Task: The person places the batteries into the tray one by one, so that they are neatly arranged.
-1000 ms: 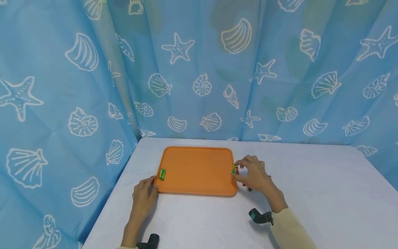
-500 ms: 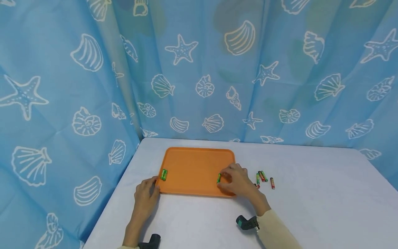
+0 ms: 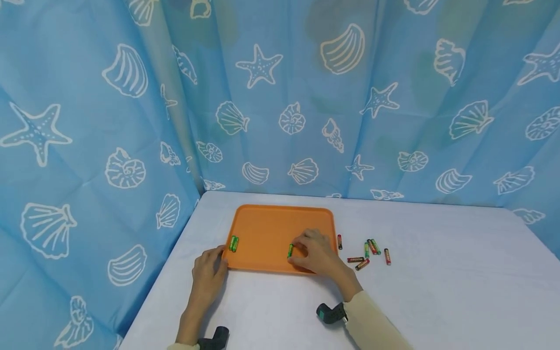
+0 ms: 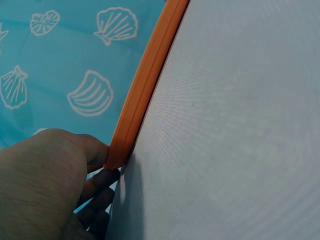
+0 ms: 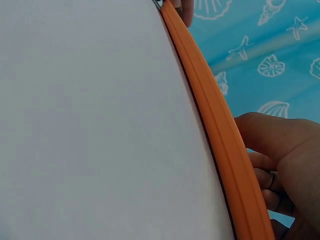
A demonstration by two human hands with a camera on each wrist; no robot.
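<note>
Over the right half of the orange tray (image 3: 262,223), my right hand (image 3: 318,253) pinches a green battery (image 3: 290,250) upright in the head view between thumb and fingers. The right wrist view has this hand behind the tray's front wall (image 5: 220,130), which hides the battery. My left hand (image 3: 207,273) holds the tray's near left corner; in the left wrist view its thumb and fingers (image 4: 95,192) lie around that corner. Two green batteries (image 3: 235,244) lie side by side inside the tray near its left edge.
Several red and green batteries (image 3: 366,250) lie loose on the white-covered table (image 3: 437,272) right of the tray. One red battery (image 3: 340,242) is close to the tray's right edge. A blue shell-print curtain (image 3: 271,146) stands behind and to the left.
My right hand has carried the green battery leftward from the tray's right edge to over the tray. Loose batteries that the hand covered now show. The left hand stays at the corner.
</note>
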